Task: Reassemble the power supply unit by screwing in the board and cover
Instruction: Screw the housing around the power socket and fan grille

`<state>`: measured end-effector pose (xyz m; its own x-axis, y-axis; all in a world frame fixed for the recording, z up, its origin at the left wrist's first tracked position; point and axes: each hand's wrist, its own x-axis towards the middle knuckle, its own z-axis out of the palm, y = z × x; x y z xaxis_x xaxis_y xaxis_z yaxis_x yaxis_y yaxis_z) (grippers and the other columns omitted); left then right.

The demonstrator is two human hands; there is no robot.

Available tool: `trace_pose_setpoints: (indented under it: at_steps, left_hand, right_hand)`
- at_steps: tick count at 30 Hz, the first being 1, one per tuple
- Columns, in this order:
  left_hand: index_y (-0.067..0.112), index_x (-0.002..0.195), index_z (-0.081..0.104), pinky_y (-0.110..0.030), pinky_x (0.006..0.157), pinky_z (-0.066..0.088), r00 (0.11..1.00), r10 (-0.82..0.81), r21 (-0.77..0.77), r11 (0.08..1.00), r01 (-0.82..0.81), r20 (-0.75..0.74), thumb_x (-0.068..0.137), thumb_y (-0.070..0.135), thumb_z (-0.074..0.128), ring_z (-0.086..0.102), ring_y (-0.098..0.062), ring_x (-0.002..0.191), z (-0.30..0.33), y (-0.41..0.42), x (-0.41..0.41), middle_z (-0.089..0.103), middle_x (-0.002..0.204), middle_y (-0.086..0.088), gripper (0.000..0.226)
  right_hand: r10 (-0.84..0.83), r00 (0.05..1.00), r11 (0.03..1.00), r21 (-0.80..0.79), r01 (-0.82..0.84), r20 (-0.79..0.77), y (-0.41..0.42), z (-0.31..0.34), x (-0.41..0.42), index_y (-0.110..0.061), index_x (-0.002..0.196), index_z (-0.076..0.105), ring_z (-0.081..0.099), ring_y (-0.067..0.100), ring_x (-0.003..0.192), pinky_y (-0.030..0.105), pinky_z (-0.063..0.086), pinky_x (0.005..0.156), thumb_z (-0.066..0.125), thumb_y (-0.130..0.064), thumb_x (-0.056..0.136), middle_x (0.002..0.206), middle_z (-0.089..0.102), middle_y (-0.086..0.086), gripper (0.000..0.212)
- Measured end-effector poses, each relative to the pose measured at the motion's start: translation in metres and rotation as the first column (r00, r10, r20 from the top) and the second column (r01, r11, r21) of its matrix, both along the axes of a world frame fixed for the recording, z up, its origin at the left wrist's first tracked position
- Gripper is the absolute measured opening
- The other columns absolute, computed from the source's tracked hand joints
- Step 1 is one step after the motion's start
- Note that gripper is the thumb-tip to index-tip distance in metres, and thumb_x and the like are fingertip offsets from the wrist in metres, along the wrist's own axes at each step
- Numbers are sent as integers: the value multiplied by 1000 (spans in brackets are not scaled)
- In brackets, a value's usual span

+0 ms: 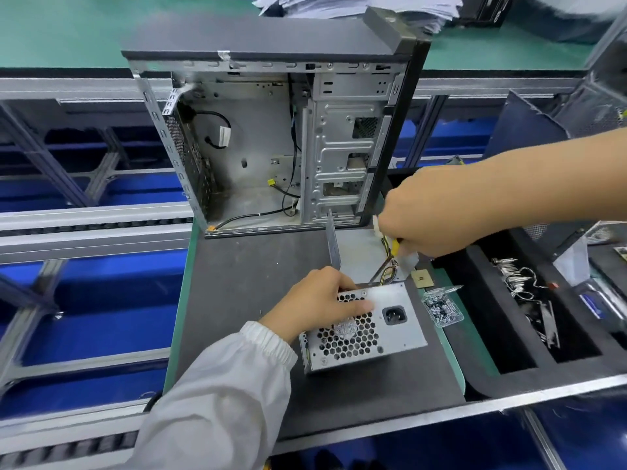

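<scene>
The silver sheet-metal power supply unit with honeycomb fan grille point(364, 329) is stood on the dark grey work mat point(244, 286), socket face up, apparently so the cable side can be reached. It is steadied by the left hand point(322, 305), whose fingers are curled over its top far edge. Beyond that grip, the bundle of yellow and black wires point(386, 268) is gripped by the right hand point(427, 215), seemingly to guide it clear. Just right of the unit a clear bag of screws point(442, 308) is kept within reach. Behind stands an open grey computer case point(271, 144). No writing can be read.
</scene>
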<state>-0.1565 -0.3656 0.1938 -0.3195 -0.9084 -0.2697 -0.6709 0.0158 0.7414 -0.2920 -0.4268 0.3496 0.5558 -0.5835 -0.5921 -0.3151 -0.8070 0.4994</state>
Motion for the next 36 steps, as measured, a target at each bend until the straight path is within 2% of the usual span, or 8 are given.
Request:
trace_pose_setpoints:
  at_steps: [4,7,12,17,25,28,33,36]
  left_hand:
    - [19,100,74,-28,66,42,997,62,-91,994,-57,50,88,49,66,51,-3,63,4,24,-14,63,71,10,33]
    - [32,115,67,-29,85,46,975,147,-275,957,-97,169,86,56,63,58,-5,99,-8,57,-27,67,104,18,38]
    - [27,112,67,-26,84,45,959,188,-452,889,-74,212,85,50,67,58,-9,100,-41,86,-38,64,104,15,35]
    - [26,96,67,-26,70,38,937,175,-525,851,11,303,75,43,80,56,-11,81,-75,104,-54,62,88,13,30]
    - [25,95,69,-23,85,37,983,168,-428,896,-121,73,87,68,50,53,-1,92,-73,79,-35,62,92,17,49]
    - [19,101,68,-28,87,41,959,285,-549,802,-236,4,96,45,52,53,-7,97,-66,51,-19,59,98,13,30]
    - [16,123,62,-37,102,29,910,374,-524,820,-233,180,94,37,53,48,-18,116,-73,4,-18,55,119,-1,36]
    - [24,117,65,-31,96,24,875,347,-472,867,-161,338,96,50,39,56,-16,109,-83,-3,-21,64,114,7,42]
  right_hand:
    - [-154,905,988,53,145,396,-21,26,-53,-27,82,49,45,5,56,25,29,46,49,-62,82,63,49,-10,35]
    - [-458,564,889,358,286,686,-19,-18,-94,-31,66,58,44,12,50,32,38,52,61,-54,79,50,47,-8,27]
    - [-686,358,727,586,358,633,3,-145,-128,-25,69,61,51,21,61,34,37,56,62,-40,87,62,57,0,24]
    - [-777,244,629,733,260,580,19,-217,-131,-49,82,60,56,9,75,32,45,69,68,-25,86,80,63,-19,25]
    - [-842,288,504,855,118,457,24,-253,-139,-50,78,61,49,-3,70,23,36,66,64,-9,76,87,58,-14,41]
    - [-868,249,448,894,22,430,31,-260,-144,-37,84,69,52,-1,72,17,36,65,74,-13,76,88,57,-13,26]
    - [-866,26,496,865,-71,499,31,-269,-137,-34,72,68,58,14,73,35,46,71,79,-24,76,77,62,-6,15]
    - [-828,22,558,827,-67,560,27,-274,-136,-16,81,74,59,16,75,40,49,71,76,-24,79,82,63,-7,8]
